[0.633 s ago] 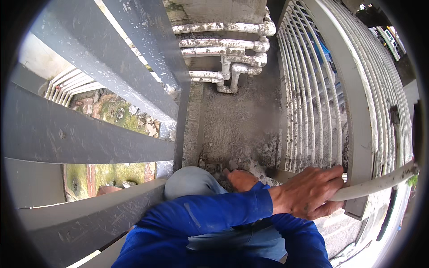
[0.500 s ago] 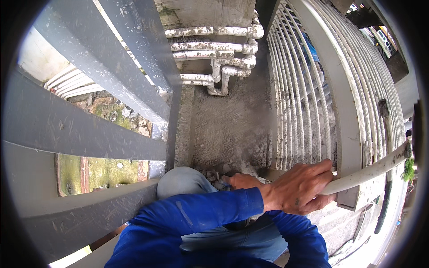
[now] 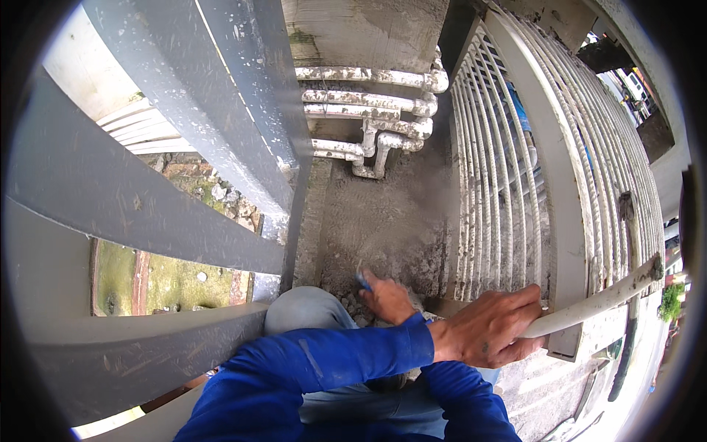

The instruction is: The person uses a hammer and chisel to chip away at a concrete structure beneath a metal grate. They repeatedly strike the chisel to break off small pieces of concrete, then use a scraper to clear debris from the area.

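My left hand (image 3: 490,328) reaches across to the right over my other arm. Its fingers are wrapped round one end of a white pipe (image 3: 593,300), which slants up to the right in front of the barred metal frame (image 3: 567,221). Under the left forearm my right hand (image 3: 390,298) comes out, low over rough concrete rubble by my knee. It is closed on a small thing with a blue end (image 3: 363,278); most of that thing is hidden, and its kind cannot be made out.
Dusty concrete floor (image 3: 375,221) runs ahead to white, cement-spattered pipes (image 3: 368,76) along the far wall. Grey metal beams (image 3: 169,214) stand close on the left, with mossy ground (image 3: 184,283) between them. White ribbed bars (image 3: 493,169) line the right side.
My right hand has come further out from under the left sleeve, and the blue-ended thing now shows. The view has shifted slightly. My left hand still holds the pipe.
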A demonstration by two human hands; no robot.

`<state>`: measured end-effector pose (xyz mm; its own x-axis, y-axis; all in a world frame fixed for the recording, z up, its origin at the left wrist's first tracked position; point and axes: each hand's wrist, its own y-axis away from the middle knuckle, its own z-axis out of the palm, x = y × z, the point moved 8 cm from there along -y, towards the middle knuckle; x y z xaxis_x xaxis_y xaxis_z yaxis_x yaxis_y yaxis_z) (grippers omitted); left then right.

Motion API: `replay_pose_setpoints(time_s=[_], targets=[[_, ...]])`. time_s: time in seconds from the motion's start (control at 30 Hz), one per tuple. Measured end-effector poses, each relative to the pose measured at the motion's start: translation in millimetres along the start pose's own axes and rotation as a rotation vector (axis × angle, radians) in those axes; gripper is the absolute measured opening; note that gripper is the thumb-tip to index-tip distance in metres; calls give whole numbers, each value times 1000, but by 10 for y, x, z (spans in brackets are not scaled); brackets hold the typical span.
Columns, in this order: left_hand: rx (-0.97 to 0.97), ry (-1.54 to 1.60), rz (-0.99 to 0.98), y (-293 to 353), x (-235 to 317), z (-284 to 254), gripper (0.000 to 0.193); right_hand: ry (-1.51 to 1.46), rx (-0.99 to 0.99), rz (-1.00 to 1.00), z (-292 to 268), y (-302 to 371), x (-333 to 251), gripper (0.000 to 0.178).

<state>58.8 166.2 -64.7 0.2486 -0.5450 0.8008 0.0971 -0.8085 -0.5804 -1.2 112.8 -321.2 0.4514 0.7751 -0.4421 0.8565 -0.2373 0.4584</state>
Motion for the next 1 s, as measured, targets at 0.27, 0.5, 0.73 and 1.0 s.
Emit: replay_pose_setpoints(time_s=[0.27, 0.5, 0.73, 1.0], targets=[[-11, 13, 50, -80, 70, 35, 32, 183, 307, -19, -304, -1512, 184, 37], [-3, -11, 43, -90, 19, -7, 31, 245, -34, -183, 634, -220, 143, 47], [51, -19, 21, -34, 82, -27, 29, 66, 114, -69, -325, -362, 256, 50], [35, -7, 21, -92, 64, -1, 32, 48, 142, -16, -33, -1587, 232, 47]])
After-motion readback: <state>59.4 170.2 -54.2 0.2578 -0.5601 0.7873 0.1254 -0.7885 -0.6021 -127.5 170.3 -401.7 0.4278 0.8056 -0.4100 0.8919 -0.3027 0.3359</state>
